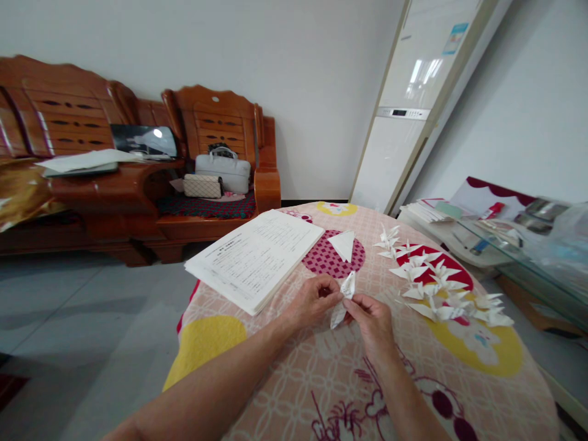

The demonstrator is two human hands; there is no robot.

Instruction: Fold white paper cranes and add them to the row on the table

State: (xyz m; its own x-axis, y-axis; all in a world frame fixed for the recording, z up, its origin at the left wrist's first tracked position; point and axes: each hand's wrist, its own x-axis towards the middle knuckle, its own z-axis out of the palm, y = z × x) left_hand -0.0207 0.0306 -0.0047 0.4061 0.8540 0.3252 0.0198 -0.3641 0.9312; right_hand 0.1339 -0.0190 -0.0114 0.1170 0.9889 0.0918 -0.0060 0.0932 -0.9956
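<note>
Between my two hands is a partly folded white paper crane (349, 285), its printed paper standing up in one point and hanging down in another. My left hand (318, 300) pinches it from the left with thumb and forefinger. From the right, my right hand (373, 315) grips it near the middle, fingers curled behind. Just beyond lies a folded paper triangle (342, 245) on a purple patterned circle. Several finished paper cranes (436, 275) stand grouped on the right of the table. To the left rests a thick stack of printed sheets (257, 257).
A patterned cloth covers the round table (294, 373). At the right, a glass-topped stand (514, 263) holds papers and plastic bags. Behind are a wooden sofa (68, 110), a chair seat with a grey handbag (232, 170) and a small purse (202, 185), and a tall white air conditioner (390, 128).
</note>
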